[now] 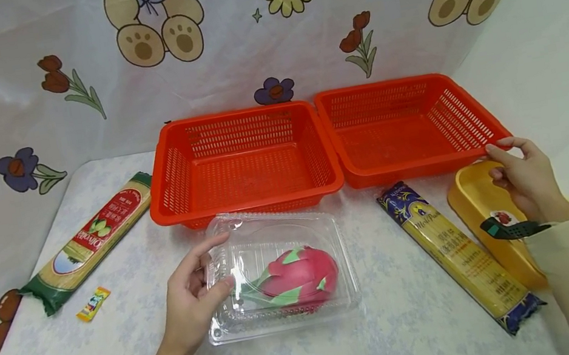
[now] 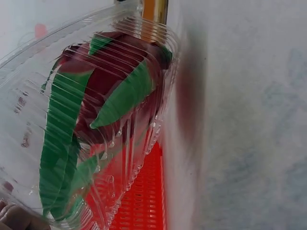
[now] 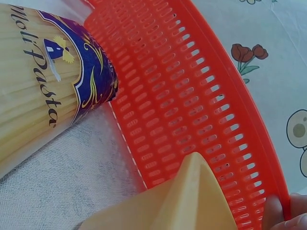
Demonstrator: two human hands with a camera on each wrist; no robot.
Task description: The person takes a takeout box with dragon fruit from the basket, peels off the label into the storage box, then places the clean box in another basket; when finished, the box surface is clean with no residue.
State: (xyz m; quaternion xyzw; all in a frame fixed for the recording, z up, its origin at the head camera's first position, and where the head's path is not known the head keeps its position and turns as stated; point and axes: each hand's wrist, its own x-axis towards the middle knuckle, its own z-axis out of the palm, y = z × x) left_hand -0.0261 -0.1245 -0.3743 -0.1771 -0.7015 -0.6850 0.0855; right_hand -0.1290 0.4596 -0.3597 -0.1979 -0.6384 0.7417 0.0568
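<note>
A clear plastic clamshell box (image 1: 270, 228) lies in front of the left red basket, with a pink and green dragon fruit (image 1: 302, 278) inside. My left hand (image 1: 192, 295) grips its left edge, thumb on the lid. The left wrist view shows the box's ribbed side tilted close to the camera, the fruit visible through it. At the right, my right hand (image 1: 530, 180) pinches the front right rim of the right red basket (image 1: 394, 173); fingertips (image 3: 273, 213) show at this rim in the right wrist view. Below that hand sits a yellow plastic tray (image 1: 481, 221), partly hidden by the forearm.
Another red basket (image 1: 247, 207) stands at the back centre, beside the right one. A blue-ended pasta packet (image 1: 456, 256) lies between box and yellow tray. To the left are a green-ended noodle packet (image 1: 92, 240) and a small yellow sachet (image 1: 94, 304). A patterned cloth hangs behind.
</note>
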